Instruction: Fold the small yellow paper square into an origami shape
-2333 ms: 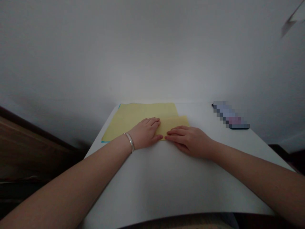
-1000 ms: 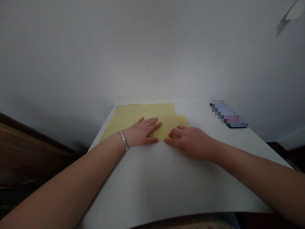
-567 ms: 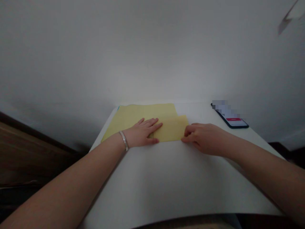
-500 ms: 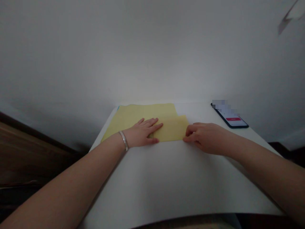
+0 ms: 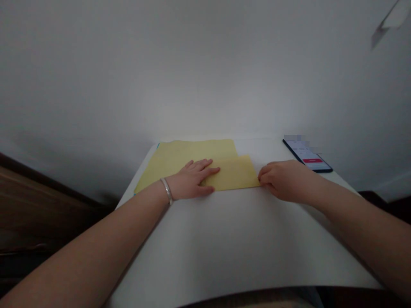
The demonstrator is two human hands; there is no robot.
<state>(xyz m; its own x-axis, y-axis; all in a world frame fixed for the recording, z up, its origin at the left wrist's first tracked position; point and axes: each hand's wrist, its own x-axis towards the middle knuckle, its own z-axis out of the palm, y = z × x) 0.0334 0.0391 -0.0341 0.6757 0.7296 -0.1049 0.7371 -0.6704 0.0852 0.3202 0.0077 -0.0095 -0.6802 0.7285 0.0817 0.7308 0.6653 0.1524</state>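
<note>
Left hand point(image 5: 192, 179) spread flat on yellow paper point(image 5: 180, 156); right hand point(image 5: 289, 182) curled, fingertips point(image 5: 260, 176) at right edge of folded flap point(image 5: 233, 173), pinch unclear; sheet near far edge of worktop point(image 5: 224, 256).

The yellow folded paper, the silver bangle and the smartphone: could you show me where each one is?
Yellow folded paper point(image 5: 233, 173): head view, on the folded flap.
Silver bangle point(image 5: 166, 191): head view, on the metal band.
Smartphone point(image 5: 307, 155): head view, on the screen.

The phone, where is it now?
In the head view, the phone lies far right on the white table, just past the right hand and the yellow paper.
</note>
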